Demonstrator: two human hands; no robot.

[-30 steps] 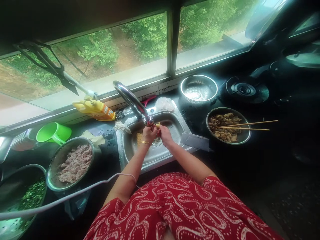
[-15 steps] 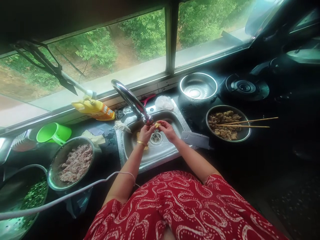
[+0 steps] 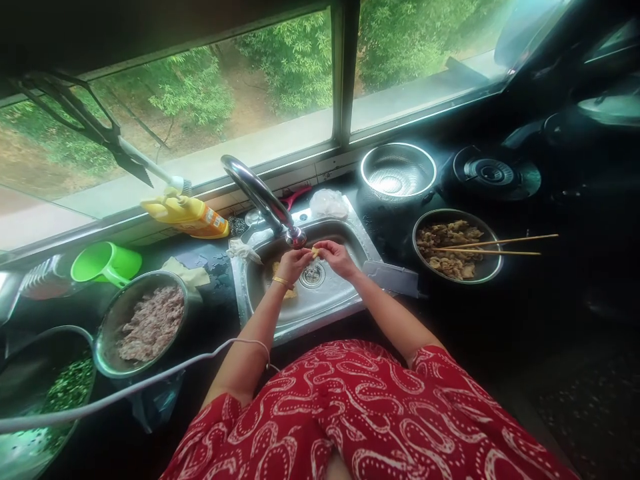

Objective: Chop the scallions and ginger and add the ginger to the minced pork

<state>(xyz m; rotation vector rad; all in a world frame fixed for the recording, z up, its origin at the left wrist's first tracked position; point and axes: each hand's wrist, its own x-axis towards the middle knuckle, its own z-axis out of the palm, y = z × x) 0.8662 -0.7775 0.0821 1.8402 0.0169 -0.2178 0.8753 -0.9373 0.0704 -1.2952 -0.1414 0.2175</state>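
Over the steel sink (image 3: 331,293), just below the tap's spout, both my hands meet at a small yellow, knobbly piece that looks like ginger (image 3: 315,251). My left hand (image 3: 293,264) has its fingers closed at the piece's left side. Pinched on the other side is my right hand (image 3: 337,259), thumb and fingers together. Most of the piece is covered by my fingertips. Under my left hand, a brownish-yellow item (image 3: 290,292) lies in the basin, partly hidden by my wrist. Some bits sit at the drain (image 3: 313,275).
The curved tap (image 3: 257,193) rises behind the sink. To the left stand a bowl of minced meat (image 3: 153,323), a green mug (image 3: 107,262) and a yellow bottle (image 3: 193,219). A bowl of brown food (image 3: 455,247) with chopsticks stands right. A white cable (image 3: 165,370) crosses my left arm.
My hands stay together over the sink. The left fingers have shifted slightly left, and the fingers of both hands have changed position a little around the yellow piece.
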